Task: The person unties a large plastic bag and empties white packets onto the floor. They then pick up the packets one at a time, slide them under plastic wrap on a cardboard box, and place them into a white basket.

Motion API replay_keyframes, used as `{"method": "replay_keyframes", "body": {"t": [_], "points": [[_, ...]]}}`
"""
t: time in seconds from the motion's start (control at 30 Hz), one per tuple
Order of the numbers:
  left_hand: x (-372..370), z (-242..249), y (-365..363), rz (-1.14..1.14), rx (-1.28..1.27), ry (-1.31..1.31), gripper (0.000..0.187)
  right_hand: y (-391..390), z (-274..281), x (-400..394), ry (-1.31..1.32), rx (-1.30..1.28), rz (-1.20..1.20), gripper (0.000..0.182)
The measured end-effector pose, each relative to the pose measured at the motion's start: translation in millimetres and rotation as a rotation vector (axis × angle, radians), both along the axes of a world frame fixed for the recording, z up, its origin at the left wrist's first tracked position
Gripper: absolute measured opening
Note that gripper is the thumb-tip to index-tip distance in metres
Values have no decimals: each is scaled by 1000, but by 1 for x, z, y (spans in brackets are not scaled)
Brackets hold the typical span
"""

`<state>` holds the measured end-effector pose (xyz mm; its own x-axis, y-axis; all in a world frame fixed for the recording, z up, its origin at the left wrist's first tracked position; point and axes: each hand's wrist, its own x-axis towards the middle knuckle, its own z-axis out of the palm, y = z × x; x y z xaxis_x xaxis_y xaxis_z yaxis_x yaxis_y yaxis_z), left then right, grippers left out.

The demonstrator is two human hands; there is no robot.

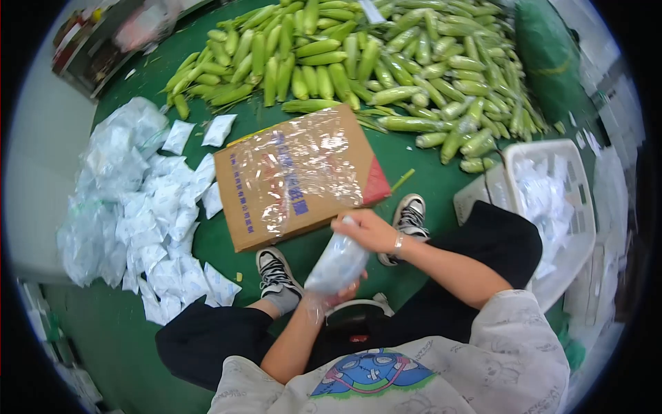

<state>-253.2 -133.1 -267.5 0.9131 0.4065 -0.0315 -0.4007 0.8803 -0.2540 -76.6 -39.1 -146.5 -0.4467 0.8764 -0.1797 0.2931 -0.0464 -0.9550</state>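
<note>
Between my hands is a clear plastic bag (338,264) with whitish, bluish contents, tilted over my lap. My right hand (367,231) grips its upper end, fingers closed around it. At the lower end, my left hand (345,292) holds it from beneath, its fingers partly hidden by the bag. Just beyond them, a taped cardboard box (265,179) with blue and red printing lies flat on the green floor. On the left spreads a heap of small white packets (162,228), apart from my hands.
A large pile of green corn ears (331,62) covers the floor ahead, many on the right wrapped in plastic. A white plastic crate (583,200) holding clear bags stands at my right knee. Behind it is a green sack (552,55). A shelf (96,48) stands far left.
</note>
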Motion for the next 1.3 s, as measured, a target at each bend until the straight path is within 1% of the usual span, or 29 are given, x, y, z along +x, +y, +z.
{"method": "replay_keyframes", "body": {"t": [0.07, 0.13, 0.2, 0.23, 0.27, 0.3, 0.33, 0.37, 0.4, 0.47, 0.5, 0.6, 0.67, 0.73, 0.77, 0.8, 0.83, 0.87, 0.9, 0.97, 1.0, 1.03, 1.1, 1.13, 1.17, 1.2, 1.23, 1.27, 1.3], "points": [[6, 42, 7, 306, 138, 531, 72, -3, -34, 15, -47, -42, -374, 56], [36, 131, 10, 751, 190, 1179, 61, -3, -33, 20, -239, -281, -636, 53], [30, 101, 8, 822, 857, 1894, 51, -15, -85, 5, -412, 263, -514, 57], [32, 91, 9, 809, 838, 2094, 48, -27, -49, -7, -355, 227, -546, 53], [33, 79, 12, 810, 798, 2300, 46, -41, 0, -16, -306, -33, -602, 49], [14, 35, 27, 836, 569, 1917, 44, -46, 29, -24, -518, -10, -290, 51], [13, 30, 34, 810, 410, 1694, 43, -59, 31, -44, -752, 330, -163, 56], [12, 35, 39, 730, 323, 1524, 42, -73, 44, -56, -828, 520, -97, 53], [5, 35, 42, 631, 290, 1388, 41, -83, 33, -64, -717, 601, -122, 58], [-3, 46, 56, 430, 324, 1173, 39, -97, 60, -40, -893, 952, -102, 50], [-2, 54, 59, 334, 362, 1106, 38, -97, 73, -36, -899, 949, -113, 50], [18, 72, 71, 69, 469, 953, 35, -95, 93, -13, -552, 863, -25, 59], [43, 85, 80, -115, 549, 873, 34, -86, 97, -6, -521, 1078, -285, 55], [74, 107, 83, -288, 657, 813, 33, -84, 100, 24, -556, 679, -164, 37], [87, 122, 82, -360, 742, 777, 32, -78, 96, 43, -441, 1021, -376, 22], [104, 141, 84, -407, 869, 744, 32, -77, 110, 72, -697, 987, -228, 21], [119, 145, 92, -444, 1209, 533, 34, -79, 132, 90, -505, 473, -449, 15], [141, 168, 91, -278, 1478, 466, 31, -71, 73, 133, -484, 178, -684, 15], [158, 200, 93, -332, 1620, 504, 42, -67, 101, 148, -802, 689, -707, 18], [194, 223, 91, -176, 1850, 750, 58, -56, 104, 227, -1118, 586, -395, 26], [244, 179, 76, 570, 1983, 853, 60, -48, 118, 246, -823, 489, -527, 29], [266, 185, 74, 532, 1995, 977, 56, -43, 133, 252, -846, 540, -655, 34], [290, 202, 85, 477, 1990, 1097, 52, -36, 137, 349, -960, 669, -659, 38], [298, 203, 97, 873, 2097, 1115, 50, -32, 139, 396, -1018, 733, -666, 41], [297, 203, 113, 1296, 2169, 1110, 48, -36, 142, 466, -1066, 575, -726, 40], [276, 203, 132, 1349, 2050, 1101, 42, -49, 134, 571, -1188, 462, -807, 40], [234, 206, 157, 1392, 1929, 1099, 37, -74, 121, 670, -1322, 608, -801, 37], [165, 213, 183, 1432, 1789, 1228, 23, -96, 140, 679, -1435, 526, -1024, 37], [102, 200, 206, 1190, 1543, 1366, 21, -110, 146, 651, -1405, 411, -1339, 37]]}}
